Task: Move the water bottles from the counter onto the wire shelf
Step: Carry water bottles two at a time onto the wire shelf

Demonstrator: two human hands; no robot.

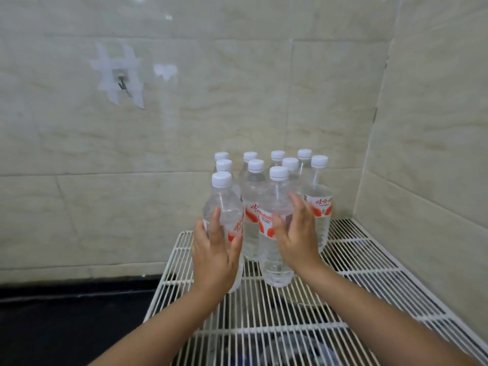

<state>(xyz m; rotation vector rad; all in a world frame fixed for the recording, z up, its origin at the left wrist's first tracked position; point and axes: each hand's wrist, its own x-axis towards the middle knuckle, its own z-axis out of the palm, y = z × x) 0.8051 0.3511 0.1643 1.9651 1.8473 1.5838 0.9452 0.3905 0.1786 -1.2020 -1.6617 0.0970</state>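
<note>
Several clear water bottles with white caps and red-and-white labels stand upright in a cluster on the white wire shelf [369,262], toward its back. My left hand [215,256] wraps around the front left bottle [224,207]. My right hand [297,235] has its fingers curled around the front middle bottle [277,196], whose base rests on the wires. The other bottles [319,191] stand behind these two, close to the tiled wall.
Tiled walls [237,101] meet in a corner behind and to the right of the shelf. A dark counter [66,326] lies to the lower left of the shelf. Taped marks and a small hook [121,80] are on the back wall.
</note>
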